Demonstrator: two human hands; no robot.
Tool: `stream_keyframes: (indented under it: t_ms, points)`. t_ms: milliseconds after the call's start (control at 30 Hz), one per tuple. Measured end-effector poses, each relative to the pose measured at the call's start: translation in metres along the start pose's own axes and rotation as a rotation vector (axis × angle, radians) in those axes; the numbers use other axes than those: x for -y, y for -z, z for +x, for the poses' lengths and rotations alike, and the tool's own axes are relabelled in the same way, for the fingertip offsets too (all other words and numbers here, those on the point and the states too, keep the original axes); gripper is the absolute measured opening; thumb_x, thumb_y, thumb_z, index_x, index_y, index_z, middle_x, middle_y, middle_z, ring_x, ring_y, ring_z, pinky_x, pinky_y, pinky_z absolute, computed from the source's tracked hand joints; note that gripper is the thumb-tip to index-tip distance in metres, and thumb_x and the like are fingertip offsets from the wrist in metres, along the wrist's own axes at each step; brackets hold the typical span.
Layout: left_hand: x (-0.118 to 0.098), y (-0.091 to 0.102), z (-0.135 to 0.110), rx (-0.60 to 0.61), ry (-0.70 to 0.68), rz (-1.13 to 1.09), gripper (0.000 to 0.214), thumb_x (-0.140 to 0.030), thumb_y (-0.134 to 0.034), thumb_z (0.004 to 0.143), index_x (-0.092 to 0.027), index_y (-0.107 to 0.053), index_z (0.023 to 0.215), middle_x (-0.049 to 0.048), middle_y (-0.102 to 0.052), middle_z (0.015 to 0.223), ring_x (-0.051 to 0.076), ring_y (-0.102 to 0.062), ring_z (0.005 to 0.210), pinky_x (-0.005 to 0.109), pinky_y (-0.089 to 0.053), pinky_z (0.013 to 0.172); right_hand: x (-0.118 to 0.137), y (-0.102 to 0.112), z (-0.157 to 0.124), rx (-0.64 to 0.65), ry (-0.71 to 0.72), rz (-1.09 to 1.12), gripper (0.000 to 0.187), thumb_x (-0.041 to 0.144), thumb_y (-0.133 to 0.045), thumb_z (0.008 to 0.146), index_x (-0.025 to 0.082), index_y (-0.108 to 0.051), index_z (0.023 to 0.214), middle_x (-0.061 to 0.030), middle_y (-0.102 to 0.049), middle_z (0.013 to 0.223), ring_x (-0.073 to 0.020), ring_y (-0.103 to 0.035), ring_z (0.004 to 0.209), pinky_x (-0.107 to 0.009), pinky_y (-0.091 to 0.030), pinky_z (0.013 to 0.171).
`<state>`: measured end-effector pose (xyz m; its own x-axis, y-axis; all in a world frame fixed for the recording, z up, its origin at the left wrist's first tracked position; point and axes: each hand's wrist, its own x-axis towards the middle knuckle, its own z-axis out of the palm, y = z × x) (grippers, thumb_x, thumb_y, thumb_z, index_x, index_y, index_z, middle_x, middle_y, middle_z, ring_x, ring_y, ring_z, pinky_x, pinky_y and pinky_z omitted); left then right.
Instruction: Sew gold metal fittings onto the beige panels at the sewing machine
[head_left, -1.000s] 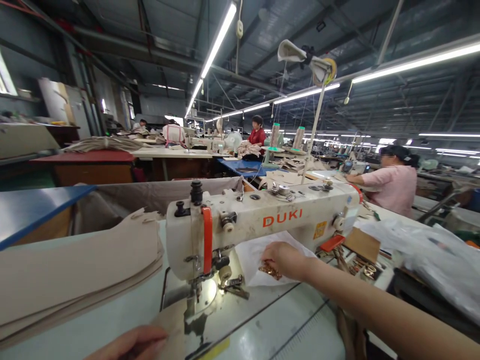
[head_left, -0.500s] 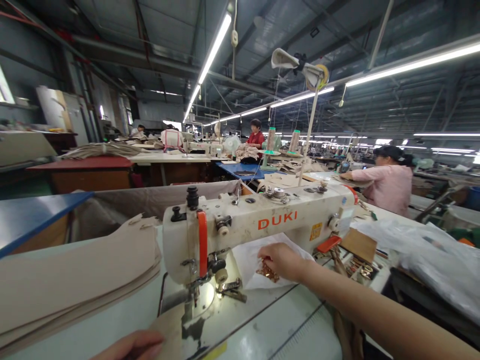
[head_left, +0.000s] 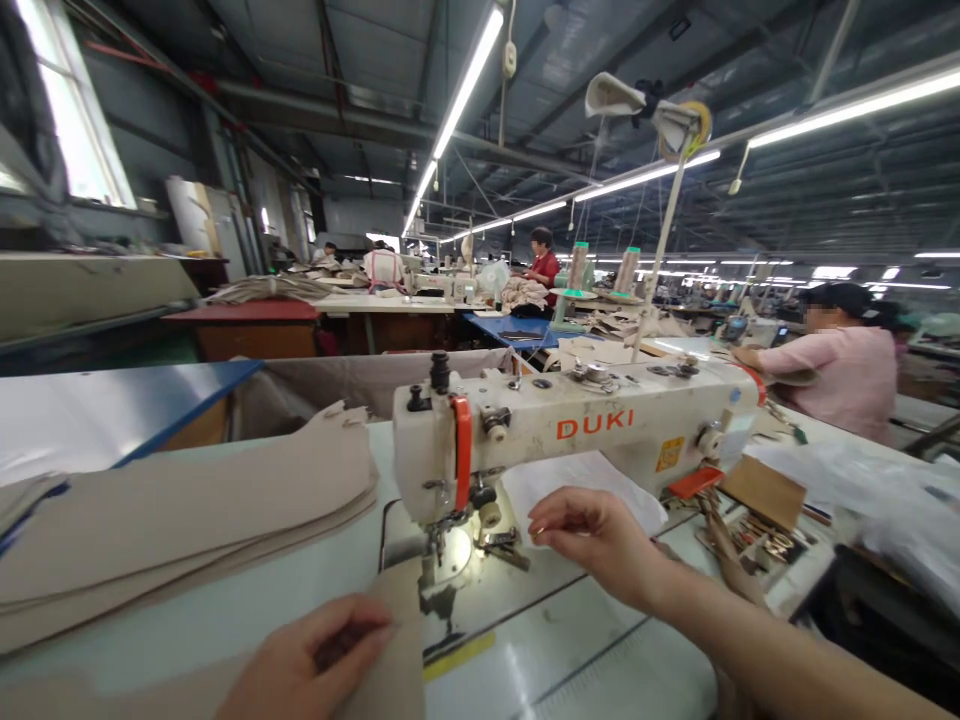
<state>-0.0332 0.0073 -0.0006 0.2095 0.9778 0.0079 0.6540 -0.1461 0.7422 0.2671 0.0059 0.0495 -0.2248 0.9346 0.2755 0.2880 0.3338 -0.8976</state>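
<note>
A white DUKI sewing machine [head_left: 592, 425] stands on the pale table [head_left: 585, 660] in front of me. My left hand [head_left: 300, 665] presses a beige cut piece [head_left: 394, 650] flat at the near edge, just before the needle and presser foot [head_left: 439, 560]. My right hand [head_left: 592, 535] hovers under the machine arm, fingers pinched on a small gold metal part. A white sheet [head_left: 585, 480] lies behind that hand.
A stack of beige cut pieces [head_left: 180, 520] fills the table's left. Cardboard, scissors and metal hardware [head_left: 757, 520] lie to the right, beside clear plastic [head_left: 870, 490]. A thread stand [head_left: 660, 230] rises behind the machine. Two people sit at other tables beyond.
My right hand has lifted off the pile of gold parts on the white sheet and drawn back toward me, pinching one. My left hand moved further onto the beige piece. The camera shifted left.
</note>
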Motion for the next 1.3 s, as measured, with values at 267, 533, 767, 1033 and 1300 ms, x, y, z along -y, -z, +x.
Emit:
stream_keyframes:
  t_ms: [267,533,767,1033,1300]
  points:
    - [-0.019,0.001,-0.017,0.002,-0.011,-0.213,0.018,-0.035,-0.055,0.073,-0.018,-0.063,0.071,-0.0021,-0.058,0.062,0.016,-0.055,0.063,0.024,-0.042,0.06,-0.001,-0.064,-0.001,0.09,-0.008,0.307,0.01,0.028,-0.069,0.073,0.018,-0.07,0.074,-0.0014,-0.066,0.07,-0.0125,-0.061,0.065,-0.023,-0.048,0.063]
    - [-0.026,0.0,-0.019,0.0,0.019,-0.383,0.013,-0.03,-0.057,0.071,-0.017,-0.061,0.069,-0.0042,-0.053,0.057,0.013,-0.049,0.057,0.023,-0.038,0.056,-0.014,-0.097,0.011,0.178,-0.139,0.41,0.017,0.031,-0.076,0.065,0.018,-0.07,0.074,-0.0005,-0.068,0.072,-0.0123,-0.061,0.066,-0.023,-0.048,0.064]
    - [-0.025,-0.001,-0.017,0.0,0.032,-0.328,0.014,-0.029,-0.055,0.071,-0.017,-0.06,0.068,-0.004,-0.052,0.057,0.013,-0.048,0.057,0.023,-0.037,0.056,-0.028,-0.11,0.01,0.136,-0.144,0.499,0.021,0.023,-0.076,0.064,0.019,-0.068,0.084,0.0008,-0.069,0.075,-0.0105,-0.063,0.066,-0.02,-0.047,0.063]
    - [-0.026,-0.003,-0.016,-0.002,0.014,-0.268,0.016,-0.03,-0.054,0.072,-0.017,-0.061,0.067,-0.0028,-0.053,0.059,0.014,-0.049,0.059,0.023,-0.038,0.056,-0.025,-0.109,0.007,0.099,-0.077,0.377,0.024,0.015,-0.068,0.068,0.019,-0.067,0.092,-0.0014,-0.07,0.08,-0.0129,-0.066,0.073,-0.021,-0.05,0.068]
    - [-0.027,-0.003,-0.016,-0.01,0.041,-0.305,0.016,-0.032,-0.054,0.073,-0.018,-0.061,0.068,-0.0046,-0.05,0.055,0.013,-0.047,0.055,0.022,-0.037,0.054,-0.017,-0.11,0.005,0.148,-0.073,0.473,0.012,0.018,-0.066,0.072,0.02,-0.07,0.083,-0.0002,-0.07,0.082,-0.0114,-0.064,0.074,-0.019,-0.049,0.069]
